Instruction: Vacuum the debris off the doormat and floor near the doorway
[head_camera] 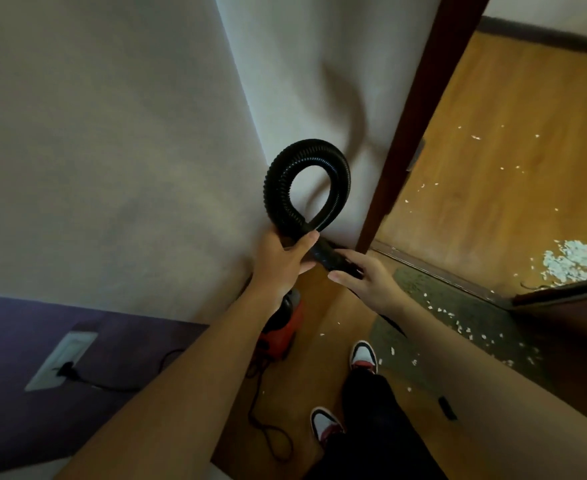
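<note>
A black ribbed vacuum hose loops up in front of the white wall. My left hand grips it just below the loop. My right hand holds the smooth black nozzle end right beside it. The red and black vacuum body stands on the wooden floor under my left forearm. A grey-green doormat lies at the threshold, sprinkled with white scraps. More white debris is piled on the wooden floor beyond the doorway, with loose bits scattered further in.
A dark brown door frame rises right of the hose. The vacuum's black cord trails across the floor to a wall socket low on the purple wall at left. My two sneakered feet stand beside the mat.
</note>
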{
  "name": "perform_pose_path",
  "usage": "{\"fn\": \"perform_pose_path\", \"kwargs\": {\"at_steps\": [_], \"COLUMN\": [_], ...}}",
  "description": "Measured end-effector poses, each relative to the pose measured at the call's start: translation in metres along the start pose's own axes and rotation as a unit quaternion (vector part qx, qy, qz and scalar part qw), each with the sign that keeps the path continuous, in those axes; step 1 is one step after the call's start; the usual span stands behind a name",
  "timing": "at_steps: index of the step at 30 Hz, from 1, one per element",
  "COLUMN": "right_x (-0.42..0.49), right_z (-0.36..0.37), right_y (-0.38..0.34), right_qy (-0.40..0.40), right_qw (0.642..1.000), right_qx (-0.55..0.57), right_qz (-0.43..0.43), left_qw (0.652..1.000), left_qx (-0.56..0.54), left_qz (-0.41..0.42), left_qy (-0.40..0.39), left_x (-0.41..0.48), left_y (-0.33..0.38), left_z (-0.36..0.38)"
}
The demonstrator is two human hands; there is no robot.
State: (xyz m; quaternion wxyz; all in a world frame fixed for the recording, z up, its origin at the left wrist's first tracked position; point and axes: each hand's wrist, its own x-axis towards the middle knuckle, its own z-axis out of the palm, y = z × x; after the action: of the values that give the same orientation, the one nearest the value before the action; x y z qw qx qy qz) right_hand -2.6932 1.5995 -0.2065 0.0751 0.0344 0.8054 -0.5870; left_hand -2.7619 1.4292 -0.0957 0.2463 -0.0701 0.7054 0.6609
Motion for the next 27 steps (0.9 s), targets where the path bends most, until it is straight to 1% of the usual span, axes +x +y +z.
{"fn": "perform_pose_path", "kwargs": {"at_steps": [2, 5, 6, 7, 8, 9, 10, 11, 12, 13, 14, 15, 16, 18, 19, 20, 22, 23, 24, 26, 27], "right_x": [-0.019, -0.042, -0.049, -0.057, -0.065, -0.074, -0.083, -0.092, -0.100, -0.109, -0.118, -0.125, -0.132, -0.147, -0.153, -0.159, -0.171, -0.178, -0.185, -0.200, -0.207], "right_z": [-0.007, -0.021, -0.026, -0.032, -0.037, -0.042, -0.046, -0.049, -0.051, -0.053, -0.056, -0.056, -0.057, -0.063, -0.067, -0.071, -0.077, -0.080, -0.082, -0.081, -0.079], "right_y": [0.001, 0.007, 0.010, 0.014, 0.019, 0.023, 0.026, 0.029, 0.033, 0.034, 0.037, 0.038, 0.040, 0.043, 0.047, 0.051, 0.060, 0.065, 0.069, 0.078, 0.083], "right_qy": [-0.024, -0.058, -0.062, -0.065, -0.070, -0.077, -0.087, -0.102, -0.122, -0.141, -0.156, -0.168, -0.173, -0.180, -0.181, -0.186, -0.204, -0.216, -0.228, -0.245, -0.251], "right_qw": [1.000, 0.997, 0.997, 0.996, 0.995, 0.995, 0.993, 0.991, 0.989, 0.986, 0.984, 0.982, 0.981, 0.980, 0.980, 0.979, 0.975, 0.971, 0.967, 0.961, 0.958], "right_qx": [-0.017, -0.044, -0.053, -0.058, -0.060, -0.061, -0.061, -0.061, -0.064, -0.061, -0.054, -0.044, -0.033, -0.026, -0.027, -0.029, -0.036, -0.038, -0.038, -0.044, -0.050], "right_qz": [0.005, 0.001, 0.005, 0.014, 0.025, 0.036, 0.046, 0.053, 0.056, 0.063, 0.072, 0.076, 0.079, 0.081, 0.081, 0.078, 0.081, 0.092, 0.104, 0.122, 0.131], "left_qw": [0.999, 0.992, 0.988, 0.979, 0.957, 0.917, 0.859, 0.794, 0.735, 0.693, 0.667, 0.648, 0.620, 0.542, 0.513, 0.507, 0.540, 0.555, 0.561, 0.571, 0.585], "left_qx": [0.035, 0.124, 0.155, 0.200, 0.268, 0.351, 0.436, 0.505, 0.552, 0.580, 0.601, 0.629, 0.669, 0.754, 0.776, 0.775, 0.720, 0.690, 0.671, 0.652, 0.635], "left_qz": [-0.003, -0.014, 0.000, 0.034, 0.092, 0.167, 0.249, 0.328, 0.392, 0.427, 0.429, 0.398, 0.346, 0.218, 0.143, 0.065, -0.081, -0.125, -0.146, -0.163, -0.180], "left_qy": [-0.004, -0.030, -0.016, 0.018, 0.062, 0.094, 0.101, 0.080, 0.034, -0.029, -0.097, -0.162, -0.219, -0.302, -0.338, -0.371, -0.428, -0.448, -0.462, -0.471, -0.471], "left_x": [-0.012, -0.024, -0.029, -0.035, -0.042, -0.051, -0.057, -0.062, -0.064, -0.064, -0.064, -0.062, -0.060, -0.058, -0.058, -0.058, -0.059, -0.061, -0.063, -0.071, -0.076], "left_y": [-0.011, -0.018, -0.018, -0.018, -0.017, -0.016, -0.016, -0.015, -0.014, -0.013, -0.013, -0.013, -0.015, -0.022, -0.028, -0.035, -0.053, -0.064, -0.075, -0.094, -0.103], "left_z": [0.001, 0.002, 0.003, 0.004, 0.004, 0.006, 0.009, 0.014, 0.021, 0.032, 0.046, 0.059, 0.074, 0.108, 0.122, 0.134, 0.150, 0.155, 0.158, 0.159, 0.158]}}
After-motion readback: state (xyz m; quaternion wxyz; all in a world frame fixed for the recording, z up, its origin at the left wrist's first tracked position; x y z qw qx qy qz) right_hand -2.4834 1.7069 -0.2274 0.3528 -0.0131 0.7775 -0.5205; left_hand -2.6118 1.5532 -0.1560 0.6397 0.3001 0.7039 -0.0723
